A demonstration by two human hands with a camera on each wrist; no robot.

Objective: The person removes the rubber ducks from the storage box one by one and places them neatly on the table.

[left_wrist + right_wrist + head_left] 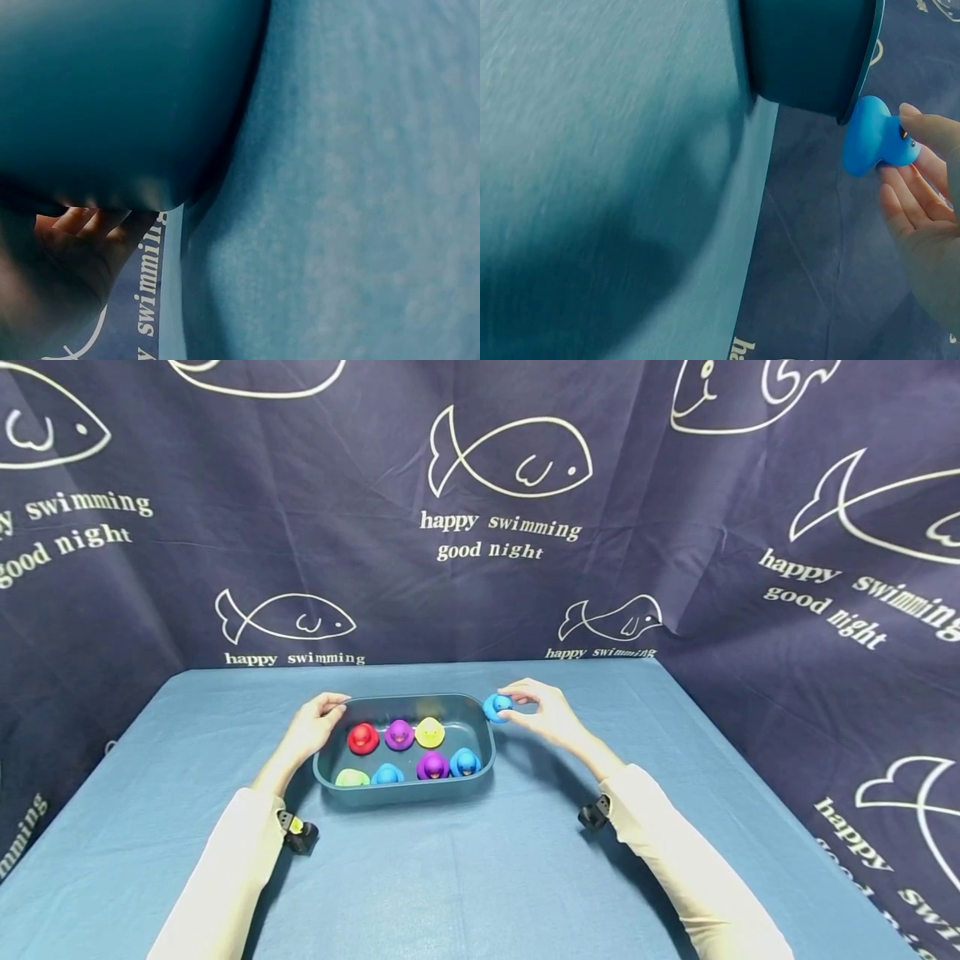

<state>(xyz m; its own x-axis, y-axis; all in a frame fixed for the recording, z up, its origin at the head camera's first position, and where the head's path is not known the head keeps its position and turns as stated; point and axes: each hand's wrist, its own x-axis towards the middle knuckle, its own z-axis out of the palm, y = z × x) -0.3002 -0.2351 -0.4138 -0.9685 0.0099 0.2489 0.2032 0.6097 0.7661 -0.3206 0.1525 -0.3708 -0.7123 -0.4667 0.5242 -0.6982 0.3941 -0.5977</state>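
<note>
A dark teal plastic basin point(408, 792) stands on the table, with several rubber ducks inside: a red duck point(363, 739), a purple duck point(399, 735), a yellow duck point(430, 732) and others along the near wall. At its far left corner my left hand point(315, 725) grips the rim; in the left wrist view the fingers point(96, 223) reach against the wall. My right hand point(547, 714) pinches a blue rubber duck point(870, 139) by its head, just outside the basin's right rim and about level with it.
A blue cloth point(525, 877) covers the table. Dark blue curtains point(390, 577) with fish drawings and lettering hang behind and at both sides of it. Small black wrist cameras point(300, 835) sit at both cuffs.
</note>
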